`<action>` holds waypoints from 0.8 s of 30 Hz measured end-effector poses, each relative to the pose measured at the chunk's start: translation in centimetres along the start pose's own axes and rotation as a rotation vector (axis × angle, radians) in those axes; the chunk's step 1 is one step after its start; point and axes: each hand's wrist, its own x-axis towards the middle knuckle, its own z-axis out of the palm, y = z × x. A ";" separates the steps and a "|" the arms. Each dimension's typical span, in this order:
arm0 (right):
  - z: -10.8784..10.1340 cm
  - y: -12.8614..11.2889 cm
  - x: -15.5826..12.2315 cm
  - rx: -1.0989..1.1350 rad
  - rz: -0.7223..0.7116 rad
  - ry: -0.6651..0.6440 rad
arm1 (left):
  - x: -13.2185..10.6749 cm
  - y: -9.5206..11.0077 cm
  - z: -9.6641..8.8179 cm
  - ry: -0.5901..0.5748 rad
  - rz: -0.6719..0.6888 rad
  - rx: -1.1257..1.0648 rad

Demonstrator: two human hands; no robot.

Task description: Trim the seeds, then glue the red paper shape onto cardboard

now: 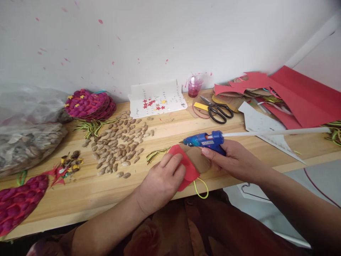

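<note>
My right hand (236,161) is closed round a blue hot glue gun (204,139), with a long white glue stick (277,132) running out of its back to the right. The gun's nozzle points left, just above the edge of a piece of red paper (189,167). My left hand (165,174) is closed on that paper, which is folded over at the top and covers part of a brown cardboard piece (199,158). A yellow-green cord loop (202,188) sticks out at its lower end, and a green string tassel (157,154) lies at the upper left.
Many peanuts (117,145) are spread left of my hands. Behind are printed paper (138,106) with small stars, a cup (194,87) of pink liquid and black-handled scissors (218,110). Red paper sheets (306,96) lie right; purple decorated pieces (89,105) and a plastic bag (26,142) stand left.
</note>
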 end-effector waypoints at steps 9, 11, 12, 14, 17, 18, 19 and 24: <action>-0.2 -0.3 0.1 -0.130 -0.040 0.026 | 0.3 0.1 0.1 0.032 0.045 -0.011; -0.2 -0.4 0.1 -0.149 -0.047 0.028 | 0.3 0.1 0.1 0.032 0.041 -0.008; -0.2 -0.4 0.1 -0.157 -0.050 0.027 | 0.3 0.1 0.1 0.029 0.037 -0.006; -0.2 -0.4 0.2 -0.162 -0.060 0.020 | 0.3 0.2 0.1 0.018 0.030 -0.004; -0.1 -0.6 0.2 -0.149 -0.080 0.011 | 0.3 0.2 0.1 0.009 0.025 -0.006; -0.1 -0.6 0.2 -0.144 -0.078 0.013 | 0.3 0.2 0.1 0.009 0.023 -0.008; 0.0 -0.6 0.2 -0.142 -0.067 0.017 | 0.3 0.3 0.0 0.011 0.020 -0.010; 0.0 -0.6 0.1 -0.156 -0.026 0.041 | 0.4 0.3 -0.1 0.021 0.014 -0.013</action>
